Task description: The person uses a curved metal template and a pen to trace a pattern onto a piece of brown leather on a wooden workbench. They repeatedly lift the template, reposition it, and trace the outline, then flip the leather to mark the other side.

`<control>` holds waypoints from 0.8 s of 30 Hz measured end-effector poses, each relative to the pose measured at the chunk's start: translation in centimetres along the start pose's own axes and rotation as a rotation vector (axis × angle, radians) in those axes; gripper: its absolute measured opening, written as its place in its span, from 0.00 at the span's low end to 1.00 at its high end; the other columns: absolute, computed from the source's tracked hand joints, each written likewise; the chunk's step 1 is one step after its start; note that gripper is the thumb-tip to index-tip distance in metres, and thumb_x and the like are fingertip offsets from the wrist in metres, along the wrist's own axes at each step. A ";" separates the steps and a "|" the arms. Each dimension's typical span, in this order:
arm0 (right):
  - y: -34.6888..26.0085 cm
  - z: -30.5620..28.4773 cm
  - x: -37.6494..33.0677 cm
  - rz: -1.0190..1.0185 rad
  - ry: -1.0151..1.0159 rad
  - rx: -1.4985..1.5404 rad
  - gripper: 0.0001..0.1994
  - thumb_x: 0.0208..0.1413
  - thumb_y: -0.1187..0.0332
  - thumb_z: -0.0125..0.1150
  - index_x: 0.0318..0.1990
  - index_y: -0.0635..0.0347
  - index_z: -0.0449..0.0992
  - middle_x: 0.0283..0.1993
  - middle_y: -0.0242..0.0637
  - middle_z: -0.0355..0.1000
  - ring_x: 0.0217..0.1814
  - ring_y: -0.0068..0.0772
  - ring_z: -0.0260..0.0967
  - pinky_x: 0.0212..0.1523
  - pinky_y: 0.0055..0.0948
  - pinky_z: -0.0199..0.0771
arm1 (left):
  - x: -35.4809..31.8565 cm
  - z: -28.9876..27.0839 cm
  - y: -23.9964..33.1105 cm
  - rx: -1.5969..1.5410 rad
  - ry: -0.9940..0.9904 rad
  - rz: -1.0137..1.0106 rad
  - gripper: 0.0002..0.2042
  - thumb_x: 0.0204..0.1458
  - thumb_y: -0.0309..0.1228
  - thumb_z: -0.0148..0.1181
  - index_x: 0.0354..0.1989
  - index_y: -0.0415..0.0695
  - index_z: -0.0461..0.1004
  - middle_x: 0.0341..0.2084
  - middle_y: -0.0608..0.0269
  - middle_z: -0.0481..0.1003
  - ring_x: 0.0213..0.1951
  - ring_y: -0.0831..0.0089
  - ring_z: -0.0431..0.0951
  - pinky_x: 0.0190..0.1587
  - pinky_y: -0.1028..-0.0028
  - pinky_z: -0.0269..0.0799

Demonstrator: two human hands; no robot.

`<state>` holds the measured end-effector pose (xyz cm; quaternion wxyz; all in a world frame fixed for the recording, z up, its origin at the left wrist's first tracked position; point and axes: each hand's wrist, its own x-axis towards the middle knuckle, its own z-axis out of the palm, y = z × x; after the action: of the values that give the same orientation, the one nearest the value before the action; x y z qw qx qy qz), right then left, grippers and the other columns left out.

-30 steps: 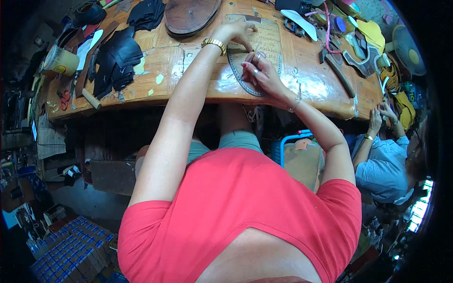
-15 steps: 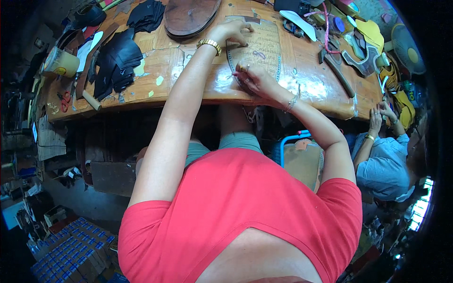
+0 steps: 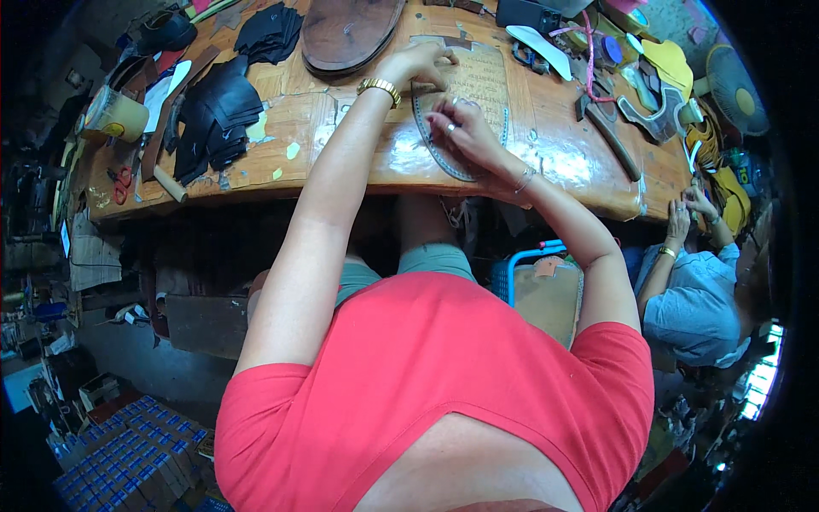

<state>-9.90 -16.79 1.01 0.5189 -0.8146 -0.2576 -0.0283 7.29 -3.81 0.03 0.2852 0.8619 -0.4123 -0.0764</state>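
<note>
A tan, round-ended template [image 3: 483, 72] with handwriting and small holes along its rim lies near the table's front edge. My left hand [image 3: 418, 65], gold band at the wrist, rests on its upper left edge; thumb and fingers are bent and apart, pressing down. Over the template's lower half, my right hand [image 3: 467, 136] is closed, with a ring on a finger. Whatever its fingertips pinch is too small to make out. Dark oval leather-like pieces [image 3: 350, 32] lie stacked just beyond my left hand.
Black cut pieces [image 3: 215, 115], a tub [image 3: 118, 115] and red-handled scissors [image 3: 121, 183] occupy the table's left. At right lie a hammer [image 3: 612, 141], a pink cord [image 3: 589, 55] and yellow pieces [image 3: 668, 61]. A co-worker [image 3: 695, 286] sits at right. A blue basket [image 3: 512, 277] stands below the table.
My right hand has moved slightly up and away from the table's front edge, uncovering more of the template's rounded lower rim. My left hand stays nearly in place.
</note>
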 end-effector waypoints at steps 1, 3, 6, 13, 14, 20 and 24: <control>0.0 0.0 0.2 0.108 0.015 0.102 0.08 0.60 0.68 0.54 0.34 0.65 0.70 0.23 0.42 0.70 0.25 0.36 0.69 0.29 0.34 0.67 | -0.1 -0.2 0.1 0.036 0.010 0.005 0.33 0.30 0.37 0.72 0.53 0.51 0.73 0.47 0.55 0.75 0.49 0.61 0.75 0.50 0.67 0.70; 0.0 -0.1 0.5 0.328 0.044 0.307 0.09 0.60 0.67 0.54 0.34 0.65 0.70 0.21 0.41 0.70 0.24 0.32 0.69 0.29 0.33 0.67 | -0.3 -0.4 0.3 0.106 0.029 0.016 0.33 0.31 0.37 0.71 0.53 0.50 0.73 0.47 0.54 0.75 0.49 0.61 0.75 0.50 0.67 0.70; 0.1 0.6 0.3 -0.248 0.056 -0.240 0.07 0.59 0.70 0.55 0.33 0.65 0.71 0.25 0.42 0.70 0.25 0.37 0.69 0.29 0.34 0.67 | -0.3 -0.8 0.6 0.017 -0.081 -0.063 0.33 0.33 0.40 0.71 0.53 0.49 0.71 0.49 0.55 0.74 0.52 0.61 0.72 0.55 0.66 0.66; -0.5 0.1 0.6 0.020 -0.007 -0.073 0.07 0.59 0.70 0.55 0.32 0.65 0.71 0.27 0.44 0.68 0.29 0.41 0.68 0.32 0.34 0.66 | -0.3 -0.3 0.1 0.064 0.031 0.026 0.32 0.30 0.40 0.73 0.51 0.50 0.74 0.45 0.52 0.75 0.48 0.58 0.75 0.50 0.67 0.70; -0.4 0.1 0.7 -0.223 0.028 -0.305 0.07 0.59 0.69 0.55 0.33 0.64 0.71 0.26 0.43 0.69 0.28 0.42 0.68 0.33 0.35 0.66 | 0.0 0.0 -0.9 0.055 0.057 0.043 0.32 0.30 0.40 0.73 0.51 0.50 0.74 0.45 0.52 0.75 0.48 0.58 0.75 0.50 0.67 0.70; 0.5 -0.2 0.8 -0.127 -0.018 -0.122 0.08 0.60 0.67 0.55 0.35 0.63 0.70 0.24 0.40 0.69 0.27 0.33 0.68 0.29 0.32 0.67 | 0.1 -0.2 -0.2 0.024 -0.003 -0.010 0.33 0.30 0.40 0.73 0.52 0.49 0.73 0.48 0.53 0.75 0.51 0.60 0.74 0.52 0.67 0.69; 1.1 -0.1 1.1 0.187 0.033 0.471 0.09 0.62 0.65 0.54 0.33 0.62 0.70 0.23 0.29 0.68 0.25 0.17 0.66 0.24 0.22 0.64 | -0.2 -0.3 -0.1 0.035 0.017 -0.067 0.34 0.28 0.40 0.72 0.52 0.51 0.73 0.47 0.52 0.75 0.49 0.58 0.75 0.50 0.66 0.70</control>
<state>-8.40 -16.83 0.52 0.6987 -0.6911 -0.1721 0.0673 7.35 -3.51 0.19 0.2710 0.8806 -0.3823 -0.0713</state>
